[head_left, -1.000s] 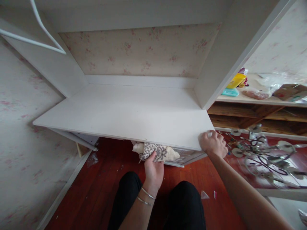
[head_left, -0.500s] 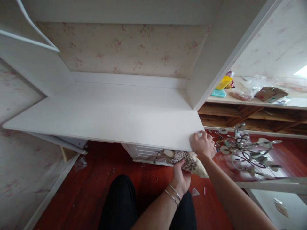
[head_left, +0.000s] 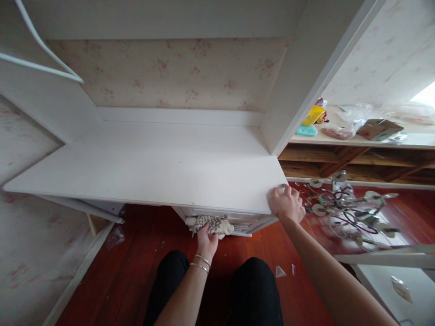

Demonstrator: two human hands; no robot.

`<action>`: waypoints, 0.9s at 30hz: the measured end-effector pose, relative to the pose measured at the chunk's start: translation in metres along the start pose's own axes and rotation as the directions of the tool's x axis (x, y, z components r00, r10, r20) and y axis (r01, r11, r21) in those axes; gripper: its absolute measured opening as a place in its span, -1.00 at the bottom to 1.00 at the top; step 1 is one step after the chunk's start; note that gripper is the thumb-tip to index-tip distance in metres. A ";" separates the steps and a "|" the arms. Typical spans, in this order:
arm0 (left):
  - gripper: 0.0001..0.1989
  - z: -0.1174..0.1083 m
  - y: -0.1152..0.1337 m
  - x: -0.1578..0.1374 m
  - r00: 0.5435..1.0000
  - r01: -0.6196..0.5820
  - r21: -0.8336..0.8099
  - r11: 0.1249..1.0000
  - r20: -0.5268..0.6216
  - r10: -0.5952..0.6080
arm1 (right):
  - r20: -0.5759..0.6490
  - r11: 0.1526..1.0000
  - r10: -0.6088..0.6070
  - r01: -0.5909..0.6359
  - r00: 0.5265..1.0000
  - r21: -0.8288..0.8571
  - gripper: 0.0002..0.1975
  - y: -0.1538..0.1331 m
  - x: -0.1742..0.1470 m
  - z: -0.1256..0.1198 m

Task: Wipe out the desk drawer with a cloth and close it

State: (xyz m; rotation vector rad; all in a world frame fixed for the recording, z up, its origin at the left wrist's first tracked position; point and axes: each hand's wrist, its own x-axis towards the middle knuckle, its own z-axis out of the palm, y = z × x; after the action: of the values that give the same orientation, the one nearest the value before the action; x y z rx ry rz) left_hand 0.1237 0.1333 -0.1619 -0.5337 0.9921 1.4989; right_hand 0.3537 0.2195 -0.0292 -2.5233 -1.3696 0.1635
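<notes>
My left hand (head_left: 206, 245), with two bangles on the wrist, is closed on a bunched cream cloth (head_left: 220, 226) with a dark floral pattern. The cloth lies against the white drawer fronts (head_left: 244, 221) under the desktop; whether it presses on them is hard to see. At the front right corner of the white desk (head_left: 159, 167), my right hand (head_left: 288, 206) has its fingers curled over the edge. A small white spot shows by those fingers, too small to name.
On the right, a chandelier (head_left: 360, 213) with several arms lies on the red wood floor (head_left: 136, 267). Behind it, a low shelf unit (head_left: 316, 156) carries bags and a cardboard box (head_left: 379, 130). A white cable (head_left: 41, 40) hangs at upper left. Small scraps dot the floor.
My left hand has moved left with the cloth, from near the desk's right corner to along the drawer fronts. My right hand has stayed at the corner.
</notes>
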 end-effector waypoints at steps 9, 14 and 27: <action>-0.72 0.003 0.070 -0.073 0.968 -0.194 -0.082 0.978 0.146 0.204 | 0.019 1.000 0.001 -0.002 1.000 0.012 -0.45 0.000 -0.003 -0.003; -0.69 0.002 0.109 -0.121 0.942 -0.322 -0.015 0.947 0.091 0.322 | 0.034 1.000 -0.002 0.002 0.999 0.010 -0.44 0.001 -0.003 -0.003; -0.55 0.088 0.169 -0.144 0.053 -0.763 0.477 -0.436 0.719 0.694 | 0.028 1.000 -0.005 0.005 1.000 0.007 -0.44 0.000 -0.003 -0.005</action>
State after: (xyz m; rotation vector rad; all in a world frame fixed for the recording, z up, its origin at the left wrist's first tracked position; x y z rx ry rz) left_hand 0.0083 0.1354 0.0470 1.5324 2.1443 1.7124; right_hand 0.3532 0.2159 -0.0250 -2.5208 -1.3836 0.2024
